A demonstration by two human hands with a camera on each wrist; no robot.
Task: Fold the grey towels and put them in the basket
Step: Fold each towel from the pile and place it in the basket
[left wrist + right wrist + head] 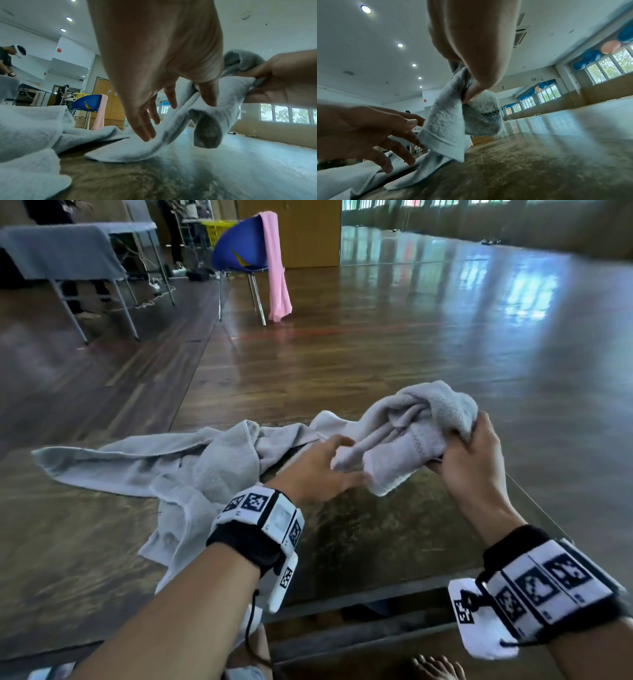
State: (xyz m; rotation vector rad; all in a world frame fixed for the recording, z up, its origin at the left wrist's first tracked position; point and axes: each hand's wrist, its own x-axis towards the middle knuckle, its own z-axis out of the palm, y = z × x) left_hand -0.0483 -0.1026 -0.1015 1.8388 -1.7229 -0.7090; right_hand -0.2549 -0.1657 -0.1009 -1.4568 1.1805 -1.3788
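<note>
Head view shows my right hand [476, 460] pinching the bunched end of a grey towel [404, 436] up off the table [359, 535]. The towel's long side trails left, maybe onto a second towel [144, 470]. My left hand [315, 470] is nearer that side, fingers spread, touching the cloth.

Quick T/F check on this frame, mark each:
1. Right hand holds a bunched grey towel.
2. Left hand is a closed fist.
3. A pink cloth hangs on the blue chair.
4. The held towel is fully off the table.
1. True: the right hand has a grip on the bunched grey towel.
2. False: the left hand has straight fingers reaching toward the towel.
3. True: the pink cloth drapes over the blue chair.
4. False: one end trails down onto the table.
</note>
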